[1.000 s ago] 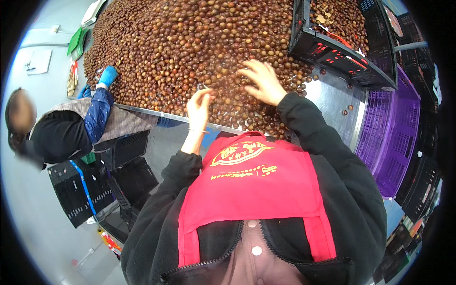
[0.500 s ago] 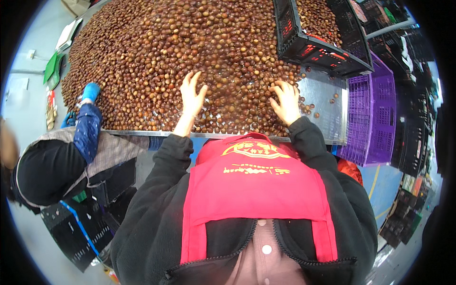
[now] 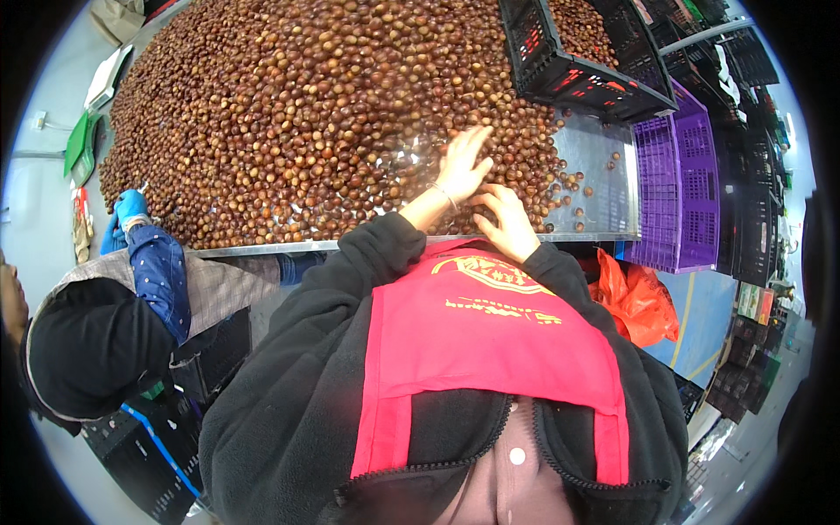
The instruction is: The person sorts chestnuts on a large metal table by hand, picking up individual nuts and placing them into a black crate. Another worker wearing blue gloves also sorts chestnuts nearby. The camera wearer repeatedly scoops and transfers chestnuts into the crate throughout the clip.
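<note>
A thick layer of small, round, shiny brown nuts or fruits (image 3: 289,114) covers a metal table (image 3: 598,162). My left hand (image 3: 462,166) rests over the pile right of the middle, fingers stretched and thumb apart. Beside and nearer to me, my right hand (image 3: 509,226) bends its fingers loosely over the brown balls close to the table's front edge. Neither hand visibly grips anything; what lies beneath the palms is hidden. To the left of my left hand, patches of bare metal show through the pile.
At the far right a black crate (image 3: 595,87) with brown balls inside stands on the table. A purple crate (image 3: 674,179) stands off the table's right end. Below hangs an orange-red bag (image 3: 634,302). A co-worker's blue-gloved hand (image 3: 131,206) is at the left.
My left hand has swept right across the pile, close to my right hand. The right hand has drawn slightly nearer and left. The co-worker's gloved hand has moved nearer the table edge.
</note>
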The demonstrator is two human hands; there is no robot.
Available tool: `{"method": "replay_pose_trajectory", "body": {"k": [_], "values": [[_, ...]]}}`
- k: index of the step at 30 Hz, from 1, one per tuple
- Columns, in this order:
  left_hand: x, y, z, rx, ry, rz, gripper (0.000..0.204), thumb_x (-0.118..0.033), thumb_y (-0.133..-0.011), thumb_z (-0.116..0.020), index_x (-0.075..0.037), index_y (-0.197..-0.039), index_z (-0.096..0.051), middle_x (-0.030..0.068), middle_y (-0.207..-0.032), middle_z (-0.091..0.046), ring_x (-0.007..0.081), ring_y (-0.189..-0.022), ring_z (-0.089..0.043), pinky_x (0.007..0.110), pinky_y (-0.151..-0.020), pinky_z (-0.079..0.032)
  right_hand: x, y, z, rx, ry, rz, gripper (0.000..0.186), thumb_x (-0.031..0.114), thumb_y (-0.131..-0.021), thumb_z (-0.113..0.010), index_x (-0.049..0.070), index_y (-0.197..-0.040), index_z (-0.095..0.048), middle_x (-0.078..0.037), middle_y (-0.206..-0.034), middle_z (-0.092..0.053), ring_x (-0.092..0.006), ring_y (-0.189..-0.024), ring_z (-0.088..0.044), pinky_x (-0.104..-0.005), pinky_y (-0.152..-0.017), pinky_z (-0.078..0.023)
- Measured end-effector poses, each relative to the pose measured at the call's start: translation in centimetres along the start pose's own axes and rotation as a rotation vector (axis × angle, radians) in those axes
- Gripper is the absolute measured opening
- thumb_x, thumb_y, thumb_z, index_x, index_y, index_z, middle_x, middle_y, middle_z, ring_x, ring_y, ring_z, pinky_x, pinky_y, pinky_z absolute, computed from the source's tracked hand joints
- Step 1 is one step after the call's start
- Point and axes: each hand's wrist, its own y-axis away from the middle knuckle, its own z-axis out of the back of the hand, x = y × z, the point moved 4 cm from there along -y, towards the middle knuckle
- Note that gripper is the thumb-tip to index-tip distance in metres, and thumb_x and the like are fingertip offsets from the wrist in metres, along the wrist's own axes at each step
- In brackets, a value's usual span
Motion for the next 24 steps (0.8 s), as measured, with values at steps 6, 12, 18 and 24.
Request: {"method": "replay_pose_trajectory", "body": {"k": [6,12,18,24], "values": [[0.6,5.8,5.7,0.013,0.432,0.193,0.042,-0.011,-0.103,-0.061,-0.002,-0.144,-0.058,0.0142,-0.137,-0.067,0.0246,-0.127,-0.064,0.035,-0.106,-0.052,1.4,-0.6,-0.7,0.039,-0.002,0.101,0.028,0.019,-0.088,-0.073,0.007,-0.113,-0.069,-0.015,-0.125,-0.061,-0.0365,-0.119,-0.057,-0.0472,-0.102,-0.046],[4.8,13.3,15.7,-0.501,0.384,0.375,0.022,-0.009,-0.102,-0.064,0.0,-0.121,-0.071,0.0115,-0.108,-0.077,0.0174,-0.099,-0.072,0.03,-0.089,-0.057,1.4,-0.8,-0.6,0.076,-0.115,0.009,0.019,0.013,-0.09,-0.069,0.006,-0.108,-0.071,-0.014,-0.108,-0.067,-0.0352,-0.105,-0.065,-0.044,-0.093,-0.052],[5.5,16.5,19.5,-0.713,0.396,0.477,0.021,-0.011,-0.105,-0.063,-0.001,-0.121,-0.072,0.0064,-0.102,-0.077,0.0102,-0.087,-0.067,0.027,-0.083,-0.054,-5.4,-5.9,2.9,-0.317,0.02,-0.033,0.017,0.001,-0.09,-0.062,0.003,-0.104,-0.071,-0.017,-0.104,-0.07,-0.039,-0.099,-0.069,-0.045,-0.087,-0.056],[4.5,15.9,19.5,-0.732,0.393,0.441,0.022,-0.012,-0.105,-0.064,-0.001,-0.122,-0.071,0.0064,-0.102,-0.076,0.0107,-0.087,-0.067,0.026,-0.083,-0.054,-11.5,-11.9,2.6,-0.163,0.337,-0.077,0.036,-0.003,-0.079,-0.064,0.001,-0.114,-0.07,-0.018,-0.111,-0.068,-0.0398,-0.108,-0.064,-0.0469,-0.096,-0.052]]}}
